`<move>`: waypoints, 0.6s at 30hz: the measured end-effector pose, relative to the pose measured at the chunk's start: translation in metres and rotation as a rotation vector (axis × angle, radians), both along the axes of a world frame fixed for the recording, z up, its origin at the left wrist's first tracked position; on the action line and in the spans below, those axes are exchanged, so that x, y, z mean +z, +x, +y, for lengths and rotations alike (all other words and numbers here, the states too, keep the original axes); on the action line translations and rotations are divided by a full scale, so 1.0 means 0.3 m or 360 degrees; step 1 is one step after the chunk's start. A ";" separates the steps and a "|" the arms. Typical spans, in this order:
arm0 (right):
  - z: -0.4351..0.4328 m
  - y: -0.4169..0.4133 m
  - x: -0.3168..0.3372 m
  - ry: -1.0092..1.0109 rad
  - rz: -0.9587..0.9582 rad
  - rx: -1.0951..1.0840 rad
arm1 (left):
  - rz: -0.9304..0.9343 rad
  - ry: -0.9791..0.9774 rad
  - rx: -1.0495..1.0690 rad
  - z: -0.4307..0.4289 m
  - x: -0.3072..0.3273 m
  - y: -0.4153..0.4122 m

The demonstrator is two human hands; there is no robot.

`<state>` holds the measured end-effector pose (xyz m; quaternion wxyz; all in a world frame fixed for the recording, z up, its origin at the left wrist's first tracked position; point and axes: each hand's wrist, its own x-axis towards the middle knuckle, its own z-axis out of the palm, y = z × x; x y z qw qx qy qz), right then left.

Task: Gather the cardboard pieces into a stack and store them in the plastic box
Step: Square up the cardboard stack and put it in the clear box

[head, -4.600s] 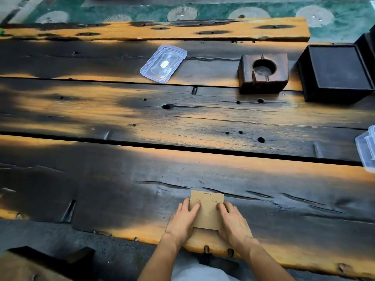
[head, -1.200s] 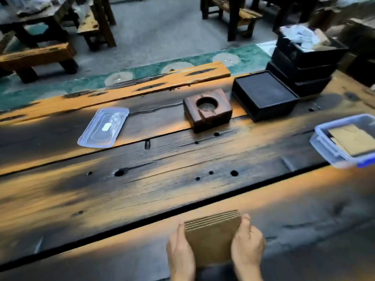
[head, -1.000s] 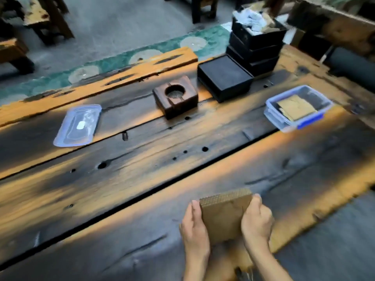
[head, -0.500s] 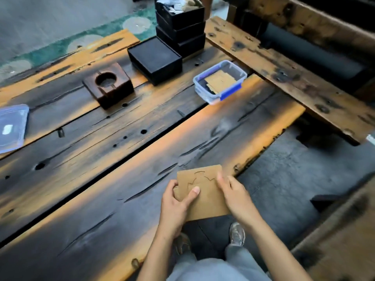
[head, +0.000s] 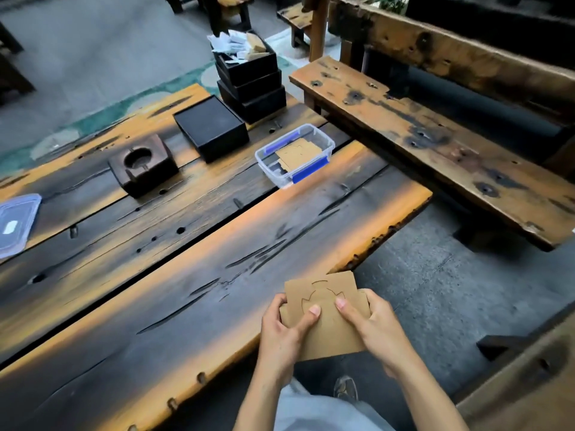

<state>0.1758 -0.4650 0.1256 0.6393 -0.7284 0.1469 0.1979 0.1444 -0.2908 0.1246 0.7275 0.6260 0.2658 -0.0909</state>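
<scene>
Both hands grip the cardboard stack (head: 329, 337) over the near edge of a charred plank surface (head: 186, 275).
The left hand (head: 281, 334) and right hand (head: 373, 328) pinch the stack from either side, thumbs on top. The plastic box (head: 275, 174) stands open near the surface's far right end, with cardboard pieces (head: 298, 154) inside. A wooden block (head: 143, 164), a black box (head: 211, 127) and stacked black trays (head: 252, 85) stand behind it, and the lid (head: 15, 223) lies far left. A bench (head: 435, 141) runs along the right, with grey floor (head: 435, 290) between.

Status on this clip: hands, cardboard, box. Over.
Left hand and right hand both grip cardboard stack at table near edge. Plastic box open, cardboard pieces already inside; lid far left. No obstacle seen between.
</scene>
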 end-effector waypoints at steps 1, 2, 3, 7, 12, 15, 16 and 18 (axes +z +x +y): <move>-0.021 0.005 -0.001 0.0021 0.0003 0.0012 | -0.0001 0.0001 0.0011 -0.022 0.003 0.001; -0.051 0.012 0.000 0.0040 0.0010 0.0020 | 0.0002 0.0002 0.0019 -0.052 0.007 0.004; -0.071 0.015 -0.002 0.0053 0.0011 0.0024 | 0.0008 -0.0008 0.0028 -0.073 0.010 0.005; -0.132 0.039 -0.010 0.0090 0.0004 0.0012 | 0.0034 -0.0023 0.0065 -0.136 0.019 0.032; -0.166 0.096 -0.038 0.0113 0.0008 0.0032 | 0.0037 -0.0060 0.0088 -0.160 0.005 0.089; -0.169 0.136 -0.041 0.0114 -0.0003 0.0032 | 0.0031 -0.0074 0.0089 -0.168 -0.005 0.135; -0.172 0.166 -0.047 0.0113 -0.0023 0.0029 | 0.0021 -0.0085 0.0095 -0.170 -0.009 0.167; -0.176 0.222 -0.054 0.0090 -0.0061 0.0032 | 0.0014 -0.0107 0.0091 -0.169 -0.014 0.225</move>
